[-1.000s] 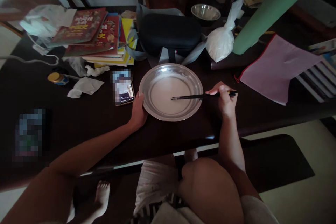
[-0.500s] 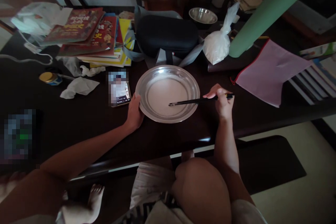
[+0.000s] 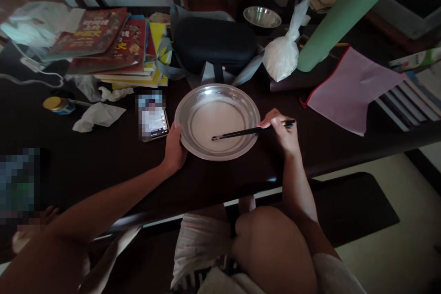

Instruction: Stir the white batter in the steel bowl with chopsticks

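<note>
Black chopsticks [image 3: 237,133] in the right hand [image 3: 284,134] overhang the bowl [image 3: 185,115].

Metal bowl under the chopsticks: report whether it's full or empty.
Partly filled: pale contents cover the bottom of the bowl, their surface lying below the rim; the inner metal wall shows bare above them.

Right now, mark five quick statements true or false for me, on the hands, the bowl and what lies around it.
1. The left hand holds the metal bowl at its rim. True.
2. The right hand holds a spoon. False: it holds black chopsticks.
3. The chopsticks' tips are at the pale contents of the bowl. True.
4. The phone lies right of the bowl. False: it lies to the left.
5. The knotted plastic bag sits beyond the bowl. True.
</note>
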Motion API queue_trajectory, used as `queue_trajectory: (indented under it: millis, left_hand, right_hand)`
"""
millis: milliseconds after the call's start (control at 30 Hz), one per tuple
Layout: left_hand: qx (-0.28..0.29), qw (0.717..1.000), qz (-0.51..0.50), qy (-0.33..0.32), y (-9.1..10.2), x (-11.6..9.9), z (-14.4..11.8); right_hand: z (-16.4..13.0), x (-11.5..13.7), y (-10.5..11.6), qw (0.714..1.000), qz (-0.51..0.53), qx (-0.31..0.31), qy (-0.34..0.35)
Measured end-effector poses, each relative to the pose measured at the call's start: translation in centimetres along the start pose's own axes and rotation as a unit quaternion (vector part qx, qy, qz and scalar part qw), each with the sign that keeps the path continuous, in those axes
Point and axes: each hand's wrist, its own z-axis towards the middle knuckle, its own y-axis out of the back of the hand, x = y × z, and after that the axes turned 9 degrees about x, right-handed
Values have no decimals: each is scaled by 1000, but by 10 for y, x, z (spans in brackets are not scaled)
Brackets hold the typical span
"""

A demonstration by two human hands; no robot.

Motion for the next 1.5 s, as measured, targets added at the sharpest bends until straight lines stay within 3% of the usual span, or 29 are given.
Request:
queue_trajectory:
  millis: [67, 267, 467, 633, 700, 833, 1033, 1200, 1267, 1400, 1500]
  left_hand:
    - [-4, 1000, 0, 4, -1, -1, 0]
    - [-5, 1000, 16, 1, -1, -1, 1]
    - [-12, 1000, 1, 4, -2, -1, 1]
    - [-16, 1000, -14, 8, -3, -4, 1]
    - [-17, 1000, -8, 10, -2, -4, 1]
    - [-15, 1000, -10, 14, -1, -2, 2]
    - [-5, 1000, 2, 0, -1, -1, 1]
    - [-5, 1000, 6, 6, -3, -4, 0]
    - [-9, 1000, 5, 10, -4, -5, 0]
    - [-9, 1000, -1, 11, -5, -5, 0]
    - [-2, 1000, -1, 9, -5, -4, 0]
  right_hand:
    - [1, 0, 0, 1000, -13, 25, -3]
    - [0, 2, 1, 995, -11, -102, -2]
    - [0, 0, 1, 999, -33, 22, -4]
    - [1, 0, 0, 996, -5, -88, 6]
    - [0, 1, 0, 997, 4, -76, 3]
    - [0, 0, 0, 1000, -13, 11, -10]
    - [0, 1, 1, 997, 9, -81, 0]
    - [0, 3, 0, 1000, -15, 15, 6]
    - [1, 2, 0, 999, -33, -3, -1]
    - [2, 1, 0, 994, -18, -107, 0]
    - [1, 2, 0, 998, -17, -63, -8]
